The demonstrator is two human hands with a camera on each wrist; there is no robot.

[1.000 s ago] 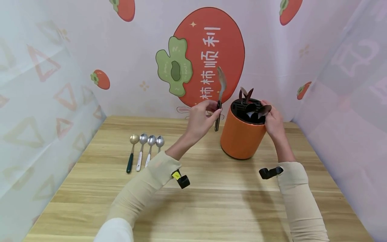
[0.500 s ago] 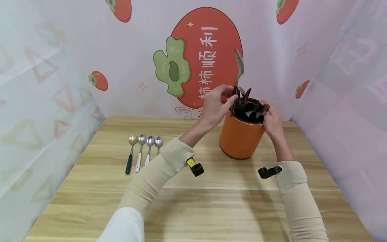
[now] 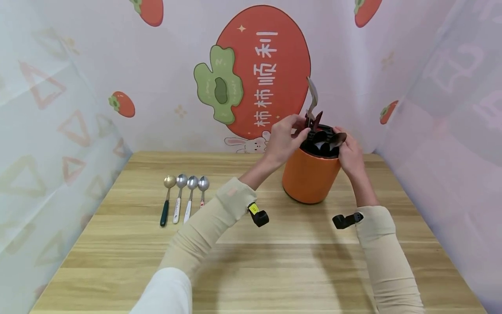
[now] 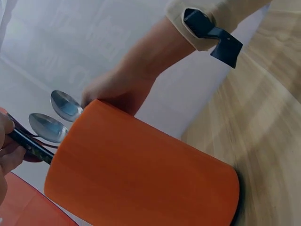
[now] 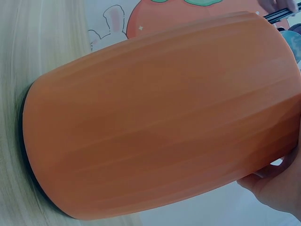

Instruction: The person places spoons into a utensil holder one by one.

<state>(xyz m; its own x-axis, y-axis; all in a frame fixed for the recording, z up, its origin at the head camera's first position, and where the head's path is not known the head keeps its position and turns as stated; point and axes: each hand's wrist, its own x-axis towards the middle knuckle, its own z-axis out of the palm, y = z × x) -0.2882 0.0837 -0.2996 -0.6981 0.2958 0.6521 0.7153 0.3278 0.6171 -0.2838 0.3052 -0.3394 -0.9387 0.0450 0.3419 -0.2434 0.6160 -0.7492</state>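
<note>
My left hand pinches the dark handle of a spoon above the orange utensil holder. The spoon stands with its metal bowl up. In the left wrist view its black handle passes behind the holder's rim, its lower end hidden. My right hand grips the holder's upper right side; some fingers are hidden behind it. Two other spoons stick out of the black slotted top, with bowls up. Dark red utensil tips rise beside the held spoon. The right wrist view shows mostly the holder's wall.
Several spoons lie in a row on the wooden table at the left, one with a dark green handle. The left forearm partly covers the rightmost spoon. A patterned cloth backdrop closes off the back and sides.
My left hand has carried the spoon right to the holder, first rising, then lowering so its handle enters the top area. My right hand keeps its grip on the holder.
</note>
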